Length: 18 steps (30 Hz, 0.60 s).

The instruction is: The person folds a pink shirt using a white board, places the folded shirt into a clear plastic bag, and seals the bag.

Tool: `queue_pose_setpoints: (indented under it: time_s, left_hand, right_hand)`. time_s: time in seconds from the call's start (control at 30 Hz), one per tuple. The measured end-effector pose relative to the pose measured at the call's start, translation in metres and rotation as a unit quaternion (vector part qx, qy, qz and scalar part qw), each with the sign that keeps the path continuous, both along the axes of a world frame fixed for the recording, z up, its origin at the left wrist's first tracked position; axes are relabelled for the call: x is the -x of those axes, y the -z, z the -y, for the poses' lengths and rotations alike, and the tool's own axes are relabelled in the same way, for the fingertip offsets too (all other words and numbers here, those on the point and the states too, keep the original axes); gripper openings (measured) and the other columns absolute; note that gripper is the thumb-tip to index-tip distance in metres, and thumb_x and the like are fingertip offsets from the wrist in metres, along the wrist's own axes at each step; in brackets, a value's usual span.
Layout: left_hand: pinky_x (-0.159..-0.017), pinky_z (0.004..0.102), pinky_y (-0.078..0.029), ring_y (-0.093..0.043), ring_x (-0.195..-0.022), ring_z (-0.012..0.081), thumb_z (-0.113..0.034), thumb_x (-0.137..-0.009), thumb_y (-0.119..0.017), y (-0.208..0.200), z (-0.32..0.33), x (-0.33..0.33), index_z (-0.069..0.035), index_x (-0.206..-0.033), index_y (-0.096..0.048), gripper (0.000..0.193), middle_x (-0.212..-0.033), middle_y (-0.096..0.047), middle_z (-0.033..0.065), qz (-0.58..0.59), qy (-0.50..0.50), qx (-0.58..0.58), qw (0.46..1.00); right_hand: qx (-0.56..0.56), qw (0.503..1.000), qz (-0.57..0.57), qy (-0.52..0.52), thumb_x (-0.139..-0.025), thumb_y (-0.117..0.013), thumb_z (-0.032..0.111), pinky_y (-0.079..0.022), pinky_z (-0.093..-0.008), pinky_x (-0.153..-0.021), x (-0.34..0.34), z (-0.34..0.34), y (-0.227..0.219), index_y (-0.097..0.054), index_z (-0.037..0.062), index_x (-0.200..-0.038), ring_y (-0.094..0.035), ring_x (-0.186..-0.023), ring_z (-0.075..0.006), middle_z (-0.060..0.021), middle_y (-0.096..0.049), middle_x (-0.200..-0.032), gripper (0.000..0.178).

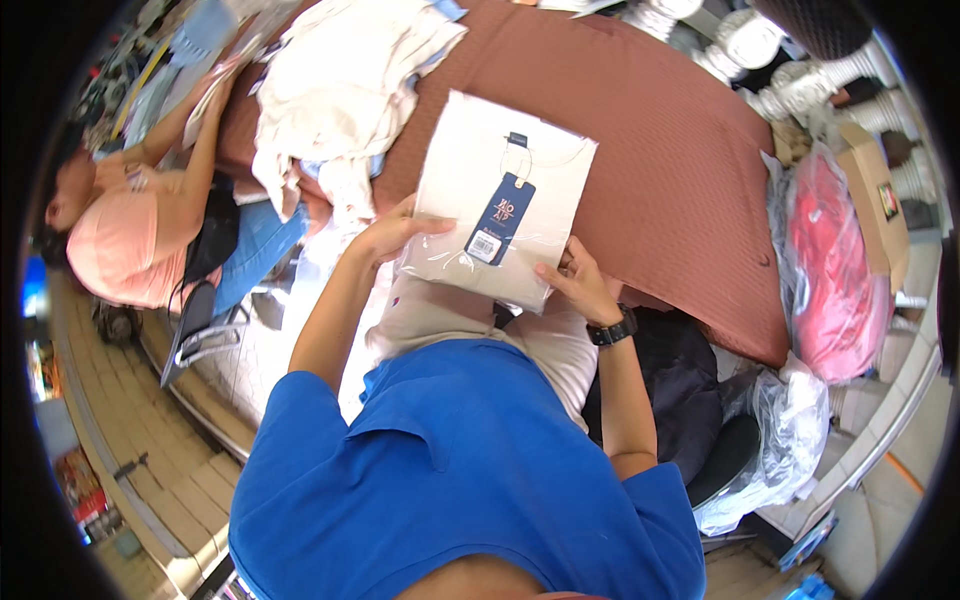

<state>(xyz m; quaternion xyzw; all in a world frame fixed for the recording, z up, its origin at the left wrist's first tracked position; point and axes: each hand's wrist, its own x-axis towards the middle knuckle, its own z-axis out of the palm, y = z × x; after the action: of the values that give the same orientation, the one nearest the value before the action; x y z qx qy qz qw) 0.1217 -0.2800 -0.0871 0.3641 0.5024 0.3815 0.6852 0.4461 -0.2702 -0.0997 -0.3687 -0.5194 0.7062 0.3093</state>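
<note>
2 hands hold 1 flat packaged garment (500,200), a cream folded shirt sealed in a clear glossy bag with a dark blue hang tag, just above the near edge of the worktop (680,190). The left hand (392,235) has its grip pinched on the packet's lower left edge, thumb on top. The right hand (578,280) pinches the lower right corner, a black watch on its wrist. The worktop wears a ribbed, rust-brown cloth. The film looks slick, so I judge the packet could slide out of either grip if it is tilted steeply. A loose heap of cream cloth (335,90) lies near on the left, soft and rumpled. A seated person in a peach top (130,240) works farther left.
</note>
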Motion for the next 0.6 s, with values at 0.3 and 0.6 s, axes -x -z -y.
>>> queue_pose_setpoints:
  time_s: [0.3, 0.6]
  left_hand:
    - [-0.095, 0.0301, -0.048, -0.065, -0.104, 0.0173, -0.006, -0.083, -0.076, -0.010, 0.245, 0.198, 0.003, -0.130, -0.054, 0.053, -0.113, -0.069, 0.0100, -0.067, -0.353, -0.009, 0.933]
    - [-0.088, 0.0359, -0.053, -0.065, -0.102, 0.0230, -0.016, -0.095, -0.066, 0.136, 0.391, 0.233, 0.003, -0.135, -0.050, 0.047, -0.117, -0.066, 0.0146, -0.155, -0.416, 0.194, 0.875]
  right_hand:
    - [-0.202, 0.960, 0.107, 0.162, -0.097, -0.066, 0.020, -0.051, -0.0277, -0.083, 0.021, -0.042, -0.001, -0.061, 0.0017, -0.115, -0.062, -0.092, -0.0132, -0.0072, -0.067, -0.107, 0.026]
    - [-0.521, 0.753, 0.361, 0.174, -0.092, -0.068, 0.031, -0.040, -0.0461, -0.098, 0.055, -0.059, 0.046, -0.061, 0.0036, -0.117, -0.051, -0.113, -0.0329, -0.0150, -0.059, -0.122, 0.038]
